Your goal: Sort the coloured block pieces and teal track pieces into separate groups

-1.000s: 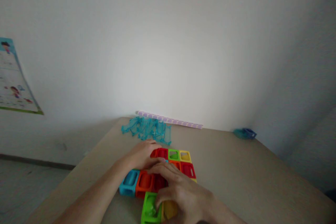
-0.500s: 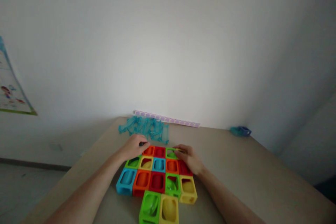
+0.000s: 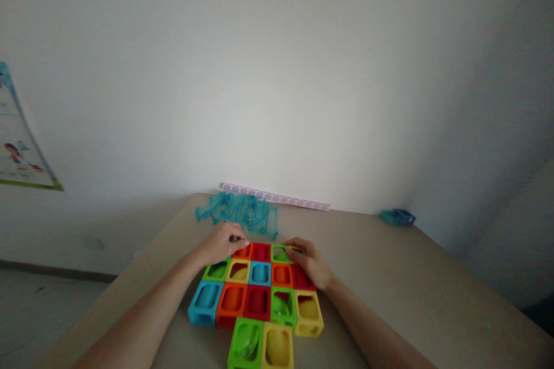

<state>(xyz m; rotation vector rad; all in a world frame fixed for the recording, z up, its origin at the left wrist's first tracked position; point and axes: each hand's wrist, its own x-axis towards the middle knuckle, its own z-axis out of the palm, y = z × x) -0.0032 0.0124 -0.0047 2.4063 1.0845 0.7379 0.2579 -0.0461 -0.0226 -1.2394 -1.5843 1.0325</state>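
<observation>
A joined sheet of hollow plastic toy blocks (image 3: pixel 258 301) in red, orange, yellow, green and blue lies on the table in front of me. Each block has a rounded opening on top. At its back left corner, my left hand (image 3: pixel 223 244) is curled, the thumb against an orange block (image 3: pixel 243 251). My right hand (image 3: pixel 312 263) grips the back right corner, thumb on the top of a green block (image 3: pixel 280 253) and fingers over the far edge. The hands partly hide both corner blocks. A green block (image 3: pixel 246 343) and a yellow block (image 3: pixel 277 346) sit side by side at the near edge.
Translucent teal plastic pieces (image 3: pixel 242 210) lie in a pile beyond the blocks. Behind them a purple-and-white strip (image 3: pixel 277 196) runs along the wall. A small dark blue container (image 3: pixel 404 217) stands at the table's far right corner, with teal pieces beside it.
The block sheet has shifted very slightly left and toward me. Both hands keep the same grip at its back corners.
</observation>
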